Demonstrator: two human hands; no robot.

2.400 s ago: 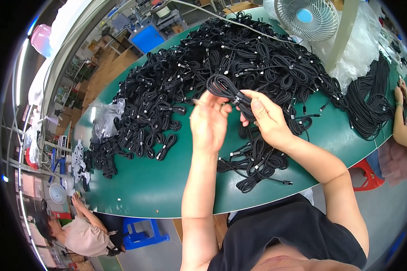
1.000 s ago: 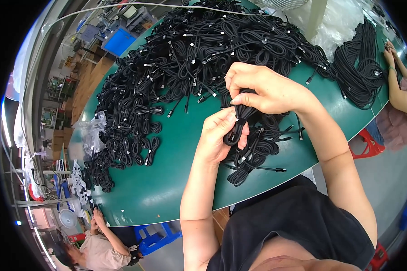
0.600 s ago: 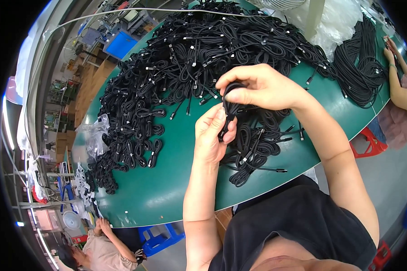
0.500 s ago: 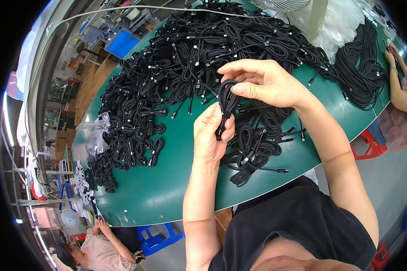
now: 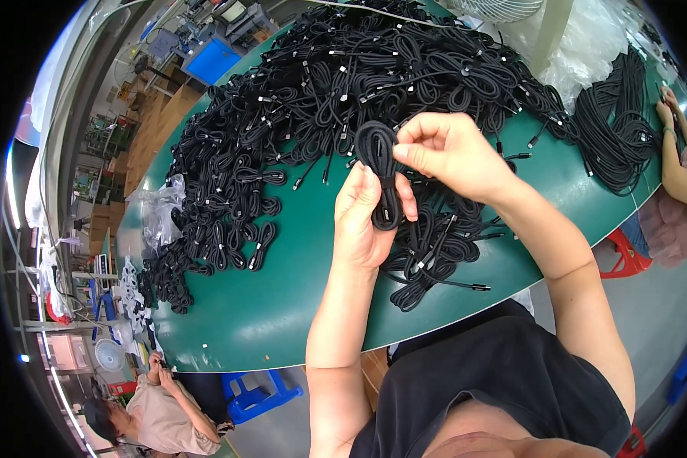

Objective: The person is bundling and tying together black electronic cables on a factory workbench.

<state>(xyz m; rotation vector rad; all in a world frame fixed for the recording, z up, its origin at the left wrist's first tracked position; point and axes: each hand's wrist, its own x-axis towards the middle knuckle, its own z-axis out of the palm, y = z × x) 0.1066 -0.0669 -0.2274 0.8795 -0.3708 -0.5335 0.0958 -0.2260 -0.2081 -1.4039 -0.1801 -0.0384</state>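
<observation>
Head view shows left hand (image 5: 362,221) and right hand (image 5: 446,153), fingers clamped on a light, floppy coiled black cable (image 5: 380,172), best pinched at its bound waist.

Black coiled cable (image 5: 380,172), folded into a long narrow loop bundle, pinched at mid-length, held upright above the green table (image 5: 282,305), just before the cable pile (image 5: 343,84).

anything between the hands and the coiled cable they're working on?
Nothing visible. The left hand already grips the coiled black cable at its middle, and the right hand pinches its upper part, above the green table.
</observation>
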